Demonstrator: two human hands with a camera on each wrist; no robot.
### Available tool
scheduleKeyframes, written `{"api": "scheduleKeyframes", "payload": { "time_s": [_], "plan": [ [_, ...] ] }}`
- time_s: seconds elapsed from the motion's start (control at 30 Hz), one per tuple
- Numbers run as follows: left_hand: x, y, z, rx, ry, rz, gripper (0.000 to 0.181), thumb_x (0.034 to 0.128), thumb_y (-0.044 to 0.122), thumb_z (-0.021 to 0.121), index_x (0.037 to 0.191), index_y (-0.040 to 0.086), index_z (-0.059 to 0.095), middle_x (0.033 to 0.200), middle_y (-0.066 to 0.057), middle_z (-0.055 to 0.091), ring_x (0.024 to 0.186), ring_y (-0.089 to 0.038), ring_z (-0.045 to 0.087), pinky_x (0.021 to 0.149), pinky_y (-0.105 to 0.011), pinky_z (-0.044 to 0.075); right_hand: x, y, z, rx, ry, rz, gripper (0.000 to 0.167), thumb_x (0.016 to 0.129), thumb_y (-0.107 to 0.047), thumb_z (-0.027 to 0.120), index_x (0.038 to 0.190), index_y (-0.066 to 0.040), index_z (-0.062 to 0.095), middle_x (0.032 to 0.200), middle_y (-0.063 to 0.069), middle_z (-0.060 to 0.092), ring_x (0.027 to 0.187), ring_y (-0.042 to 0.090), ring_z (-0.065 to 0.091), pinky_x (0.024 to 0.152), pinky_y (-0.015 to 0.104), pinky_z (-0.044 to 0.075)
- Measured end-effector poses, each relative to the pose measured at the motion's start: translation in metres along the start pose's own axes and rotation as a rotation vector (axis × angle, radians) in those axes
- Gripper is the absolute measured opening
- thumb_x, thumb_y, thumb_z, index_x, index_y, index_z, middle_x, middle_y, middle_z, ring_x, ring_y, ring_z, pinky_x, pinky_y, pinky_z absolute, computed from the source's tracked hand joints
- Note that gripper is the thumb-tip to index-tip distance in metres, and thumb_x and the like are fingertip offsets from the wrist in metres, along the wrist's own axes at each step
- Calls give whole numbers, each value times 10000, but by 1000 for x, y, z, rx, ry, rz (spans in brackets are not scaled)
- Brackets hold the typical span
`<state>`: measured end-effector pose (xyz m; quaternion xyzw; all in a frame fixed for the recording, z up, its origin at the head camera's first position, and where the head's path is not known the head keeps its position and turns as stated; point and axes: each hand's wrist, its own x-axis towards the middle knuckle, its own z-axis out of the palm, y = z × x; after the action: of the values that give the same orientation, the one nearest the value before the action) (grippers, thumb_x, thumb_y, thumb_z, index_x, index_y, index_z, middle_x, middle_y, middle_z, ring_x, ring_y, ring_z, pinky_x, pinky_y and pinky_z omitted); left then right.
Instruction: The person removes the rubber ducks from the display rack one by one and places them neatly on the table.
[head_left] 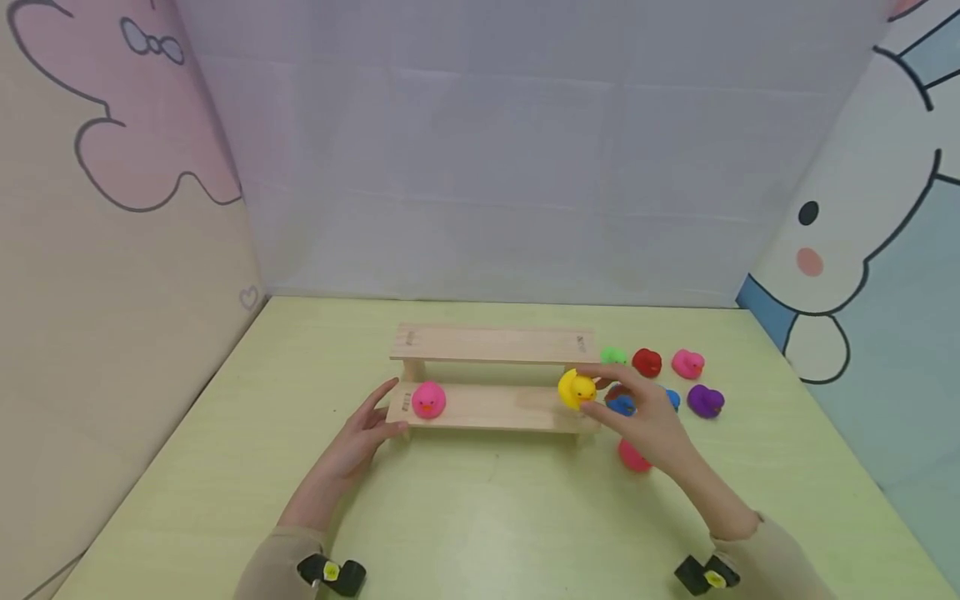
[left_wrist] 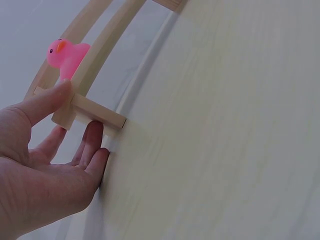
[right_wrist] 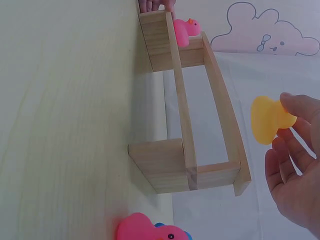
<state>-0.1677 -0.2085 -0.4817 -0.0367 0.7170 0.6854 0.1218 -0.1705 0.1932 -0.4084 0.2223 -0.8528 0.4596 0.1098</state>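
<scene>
A two-step wooden shelf (head_left: 491, 408) stands on the table. On the left of its lower step sits a pink rubber duck (head_left: 428, 401), facing front. My left hand (head_left: 363, 433) holds the shelf's left end; in the left wrist view the thumb lies against the board's edge and the fingers reach around the end support. In my right hand (head_left: 645, 417), a yellow rubber duck (head_left: 576, 389) is pinched between thumb and fingers. The right wrist view shows this yellow duck (right_wrist: 270, 120) held apart from the shelf (right_wrist: 185, 115), its flat base turned toward the boards.
Right of the shelf are several more ducks: green (head_left: 613, 356), red (head_left: 647, 362), pink (head_left: 687, 364), purple (head_left: 706, 402) and blue (head_left: 621, 406), some partly behind my right hand. Another pink duck (head_left: 633, 456) lies nearer me. A pale cloth (head_left: 487, 167) hangs behind the table.
</scene>
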Motion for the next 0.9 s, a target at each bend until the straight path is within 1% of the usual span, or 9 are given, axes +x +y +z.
{"api": "scheduleKeyframes", "payload": {
  "time_s": [0.13, 0.3, 0.47, 0.63, 0.77, 0.9],
  "plan": [
    [0, 1, 0, -6, -5, 4, 778, 942, 106, 633, 1568, 327, 227, 1494, -206, 419, 1237, -192, 518, 1216, -497, 200, -5, 3, -7, -46, 12, -1, 406, 871, -141, 751, 1258, -207, 650, 1114, -28, 653, 944, 95, 583, 782, 168, 527],
    [0, 1, -1, -9, -13, 5, 779, 942, 98, 630, 1569, 321, 225, 1499, -204, 415, 1230, -175, 521, 1213, -481, 205, -11, 7, -15, -74, 38, -11, 408, 852, -111, 766, 1237, -190, 655, 1149, -9, 668, 944, 27, 568, 789, 157, 522],
    [-1, 1, -2, -12, -19, 2, 778, 947, 104, 626, 1570, 325, 218, 1509, -201, 400, 1252, -192, 505, 1223, -496, 189, -18, 11, -23, -131, 54, 22, 403, 853, -132, 769, 1235, -194, 658, 1140, -15, 669, 954, -14, 551, 794, 124, 505],
    [-1, 2, -2, -16, -25, 5, 776, 952, 106, 621, 1572, 326, 211, 1520, -201, 388, 1257, -194, 500, 1224, -502, 183, -26, 18, -30, -191, 60, 52, 407, 852, -152, 773, 1239, -211, 660, 1141, -21, 680, 934, -26, 547, 791, 133, 502],
    [-1, 2, -2, -11, -26, 7, 774, 951, 115, 625, 1571, 329, 213, 1526, -198, 387, 1267, -201, 499, 1222, -496, 190, -31, 25, -37, -220, 72, 30, 417, 825, -110, 792, 1216, -191, 671, 1129, -9, 691, 903, -15, 554, 795, 124, 495],
    [-1, 2, -2, -10, -24, 6, 773, 951, 114, 623, 1570, 331, 215, 1520, -199, 393, 1262, -200, 503, 1220, -494, 189, -36, 29, -45, -290, 81, 12, 447, 785, -72, 817, 1201, -159, 678, 1118, 18, 709, 897, -78, 537, 781, 78, 475]
  ]
}}
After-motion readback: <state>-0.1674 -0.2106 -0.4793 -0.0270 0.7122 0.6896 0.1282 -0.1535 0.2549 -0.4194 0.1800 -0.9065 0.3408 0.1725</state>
